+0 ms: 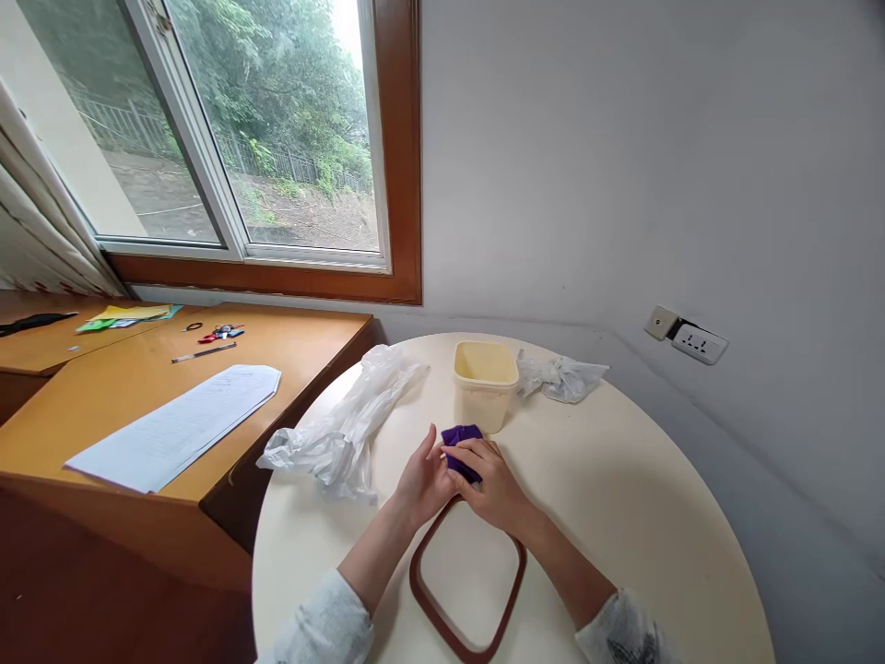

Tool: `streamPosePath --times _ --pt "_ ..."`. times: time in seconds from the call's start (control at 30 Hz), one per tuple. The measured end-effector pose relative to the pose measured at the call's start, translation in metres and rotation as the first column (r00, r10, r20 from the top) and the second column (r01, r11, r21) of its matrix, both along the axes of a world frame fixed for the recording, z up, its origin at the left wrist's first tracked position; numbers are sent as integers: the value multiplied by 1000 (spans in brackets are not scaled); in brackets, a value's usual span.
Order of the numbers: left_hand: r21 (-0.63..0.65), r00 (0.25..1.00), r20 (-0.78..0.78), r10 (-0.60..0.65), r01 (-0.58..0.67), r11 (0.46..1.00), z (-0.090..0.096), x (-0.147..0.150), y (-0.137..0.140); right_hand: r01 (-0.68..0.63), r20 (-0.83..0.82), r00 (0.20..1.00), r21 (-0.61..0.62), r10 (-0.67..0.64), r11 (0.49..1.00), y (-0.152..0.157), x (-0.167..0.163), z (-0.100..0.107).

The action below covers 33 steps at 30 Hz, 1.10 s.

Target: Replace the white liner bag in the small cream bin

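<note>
Between my two hands is a small, bunched purple cloth, just in front of the cream plastic container. My left hand supports it from the left, palm turned up and thumb raised, with its other fingers partly hidden. From the right, my right hand presses on the cloth with fingers bent over it. Below the hands lies a brown rounded-square frame, possibly a lid rim, flat on the round white table; the right wrist crosses near its corner.
A crumpled clear plastic bag lies on the table's left side. Another knotted plastic bag sits right of the container. The wooden desk at left carries papers, a pen and small items. A wall stands behind.
</note>
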<state>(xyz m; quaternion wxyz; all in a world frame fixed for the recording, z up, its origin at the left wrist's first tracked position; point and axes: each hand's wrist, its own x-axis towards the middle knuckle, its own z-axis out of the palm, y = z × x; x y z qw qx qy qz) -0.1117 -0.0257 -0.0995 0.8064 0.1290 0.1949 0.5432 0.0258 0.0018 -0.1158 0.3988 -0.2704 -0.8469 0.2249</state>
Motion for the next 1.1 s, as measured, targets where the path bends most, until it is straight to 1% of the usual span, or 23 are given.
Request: streamPosePath --times 0.07,0.17,0.3,0.43,0.5,0.57,0.67,0.73,0.77,0.9,0.97,1.1 --pt "-11 1000 9 22 -22 1000 -1 -2 1 40 -61 997 -8 -40 999 -2 -2 -2" --pt "-15 999 21 40 -39 999 -5 -4 2 156 -151 975 -59 -163 986 1 -1 -10" --pt "38 999 53 6 -8 999 -6 -4 1 255 -172 946 -126 -274 959 6 1 -20" --pt "81 1000 2 4 -4 997 -3 -2 -2 289 -182 930 -175 -319 941 6 0 -21" --pt "89 999 -34 14 -11 996 -2 -2 -2 299 -207 916 -222 -345 928 6 -1 -20" --pt "90 999 -49 14 -9 996 -1 -2 -2 315 -238 890 -298 -390 901 7 -2 -21" --pt "83 999 -30 17 -15 996 -2 1 -2 325 -260 854 -411 -451 852 10 -3 -24" --pt "69 999 -38 33 -30 997 -4 4 -2 321 -259 848 -441 -462 838 11 -4 -25" --pt "65 997 -56 46 -43 997 -5 6 -2 316 -256 853 -441 -455 840 11 -4 -25" --pt "104 980 -166 110 -93 990 -13 12 0 282 -232 890 -393 -391 875 9 -4 -20" --pt "127 967 -210 143 -118 985 -16 12 1 266 -240 897 -380 -372 886 7 -5 -18" --pt "103 936 -279 214 -192 976 -20 10 3 224 -318 868 -432 -380 874 5 -6 -17"
